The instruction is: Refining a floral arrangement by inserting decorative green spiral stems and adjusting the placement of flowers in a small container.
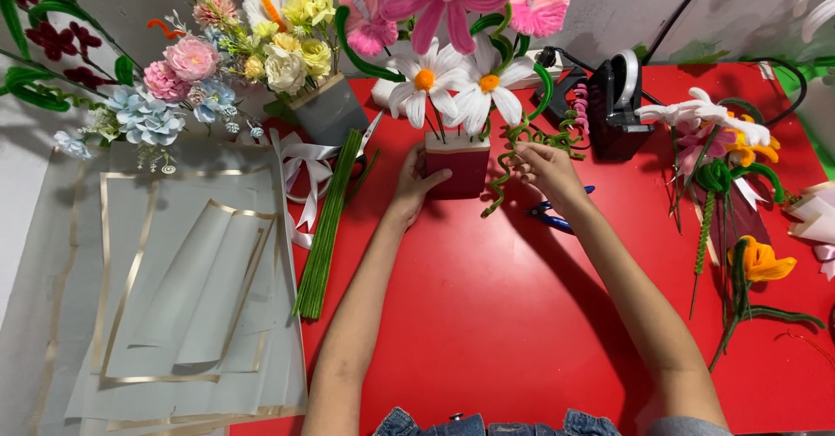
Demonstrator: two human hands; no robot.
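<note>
While the left hand wraps around the left side of the dark red block, holding it upright on the red bench, the right hand sits just to the block's right — fingers pinched, it seems, on a curly green stem, though the grip is hard to read. White daisies rise from the block's top. Blue pliers lie behind the right wrist, a bundle of green stems left of the left forearm.
</note>
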